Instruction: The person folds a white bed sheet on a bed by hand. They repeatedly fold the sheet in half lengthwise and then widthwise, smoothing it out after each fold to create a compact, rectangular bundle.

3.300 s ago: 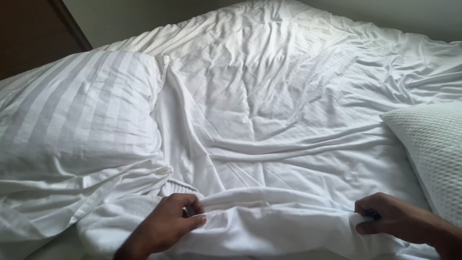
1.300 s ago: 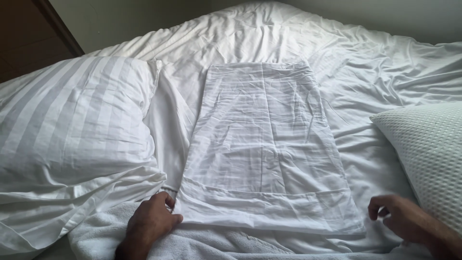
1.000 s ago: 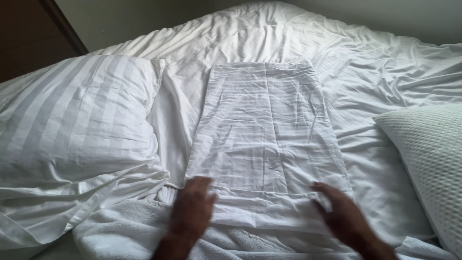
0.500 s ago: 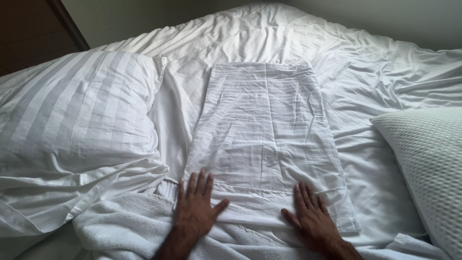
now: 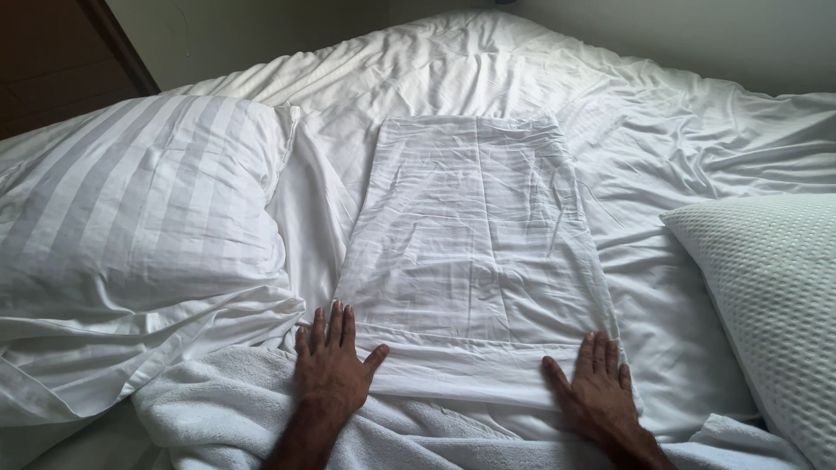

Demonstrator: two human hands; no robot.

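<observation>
Pillowcase (image 5: 475,252): flat white rectangle of faintly striped woven cotton, creased, spread lengthwise on bed (image 5: 697,130) over rumpled white duvet. Left hand (image 5: 333,365) pressed flat, fingers spread, at near left corner of pillowcase, gripping nothing. Right hand (image 5: 596,396) likewise flat and unclenched at near right corner of pillowcase. Striped pillow (image 5: 131,218), plump, satin-banded, left of pillowcase. Waffle-textured pillow (image 5: 771,296), pale, right of pillowcase, cut off by frame edge. Fluffy white terry towel (image 5: 218,409) just below pillowcase, under both wrists, partly out of view. Forearms cut off at bottom edge.
</observation>
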